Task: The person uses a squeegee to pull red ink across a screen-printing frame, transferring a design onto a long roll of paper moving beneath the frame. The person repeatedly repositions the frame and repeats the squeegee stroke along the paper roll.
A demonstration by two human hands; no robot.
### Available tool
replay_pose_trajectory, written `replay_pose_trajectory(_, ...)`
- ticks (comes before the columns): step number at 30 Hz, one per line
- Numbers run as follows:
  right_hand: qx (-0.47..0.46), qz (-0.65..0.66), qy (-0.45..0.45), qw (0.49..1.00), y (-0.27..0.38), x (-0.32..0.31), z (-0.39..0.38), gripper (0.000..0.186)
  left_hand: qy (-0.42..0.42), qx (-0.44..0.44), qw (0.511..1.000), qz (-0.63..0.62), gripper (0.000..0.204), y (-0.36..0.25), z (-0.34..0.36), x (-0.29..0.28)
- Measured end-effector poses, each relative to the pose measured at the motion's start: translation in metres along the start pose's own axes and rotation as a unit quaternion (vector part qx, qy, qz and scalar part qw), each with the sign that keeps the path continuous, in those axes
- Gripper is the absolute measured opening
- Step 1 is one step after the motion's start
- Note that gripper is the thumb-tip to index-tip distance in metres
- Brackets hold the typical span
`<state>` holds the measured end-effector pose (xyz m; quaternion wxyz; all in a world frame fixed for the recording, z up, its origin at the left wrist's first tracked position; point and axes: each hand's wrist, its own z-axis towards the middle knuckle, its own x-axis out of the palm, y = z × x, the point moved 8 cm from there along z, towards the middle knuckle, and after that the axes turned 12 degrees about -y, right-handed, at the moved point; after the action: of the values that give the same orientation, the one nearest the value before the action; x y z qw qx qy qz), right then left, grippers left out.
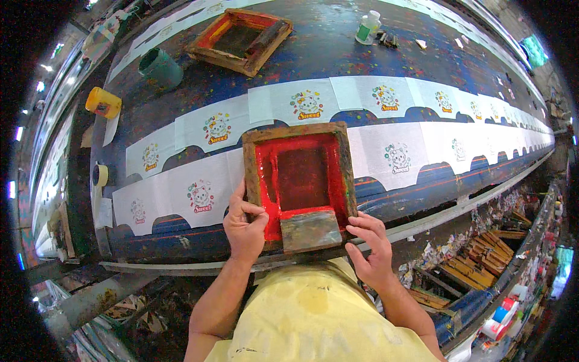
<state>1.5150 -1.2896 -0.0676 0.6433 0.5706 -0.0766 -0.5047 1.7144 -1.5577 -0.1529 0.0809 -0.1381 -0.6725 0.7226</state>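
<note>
A wooden screen printing frame [252, 145], its inside coated with red ink, lies over the near row of white fabric pieces. My left hand [246, 228] grips its left side near the front corner, thumb and fingers curled at the rim. At the right front corner, my right hand [371, 244] holds the frame's edge with bent fingers. A flat squeegee [311, 231], smeared grey, rests inside against the front of the frame. Left of the frame, a printed fabric piece [202, 192] shows a cat-like picture with red lettering; to the right, another piece [397, 155] lacks the red.
Beyond the fabric rows, a second screen frame [265, 60] lies on the long dark table. A green pot [160, 69], a yellow cup [103, 103], a tape roll [100, 175] and a white bottle [368, 28] stand around it. Wooden pieces [482, 259] lie below at right.
</note>
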Motion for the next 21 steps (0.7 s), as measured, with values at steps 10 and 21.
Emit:
replay_pose_trajectory(10, -0.177, -0.126, 0.122, 0.968, 0.059, 0.045, 0.007, 0.045, 0.006, -0.017, 1.000, -0.014, 0.019, 0.002, -0.001, 0.005)
replay_pose_trajectory(21, -0.191, -0.187, 0.202, 0.942, 0.073, 0.080, 0.046, 0.051, 0.026, -0.006, 1.000, 0.012, 0.019, 0.007, 0.000, 0.006)
